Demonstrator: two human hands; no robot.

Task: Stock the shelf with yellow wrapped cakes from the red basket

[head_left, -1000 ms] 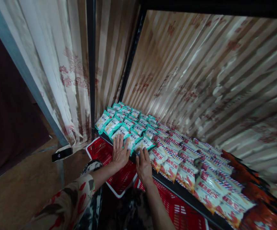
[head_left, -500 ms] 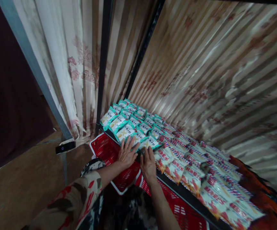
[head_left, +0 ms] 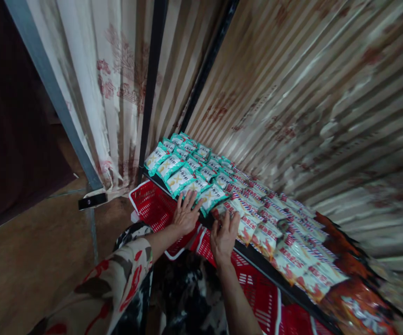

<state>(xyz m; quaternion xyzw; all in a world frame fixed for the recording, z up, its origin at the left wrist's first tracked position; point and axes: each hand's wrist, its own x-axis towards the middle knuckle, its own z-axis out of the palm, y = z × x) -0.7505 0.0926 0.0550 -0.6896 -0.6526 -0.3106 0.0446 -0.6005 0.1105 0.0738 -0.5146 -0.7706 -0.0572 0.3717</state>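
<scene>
The teal packets (head_left: 187, 184) are touched at the shelf's (head_left: 257, 263) front edge by the flat, spread left hand (head_left: 185, 215), while the right hand (head_left: 224, 235), fingers loosely apart, is set just beside them on red-and-white packets (head_left: 246, 228).

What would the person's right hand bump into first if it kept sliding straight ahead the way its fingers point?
Probably the red-and-white snack packets just beyond the right hand; its fingertips already seem to touch the nearest one.

Snack packets (head_left: 184, 170) lie in rows on the shelf (head_left: 257, 263), at its left end. To their right, a second kind of packets (head_left: 278, 232) fills the shelf. Under the shelf edge stand two plastic baskets (head_left: 152, 211), side by side. Curtains (head_left: 117, 93) hang behind and left of the shelf.
</scene>
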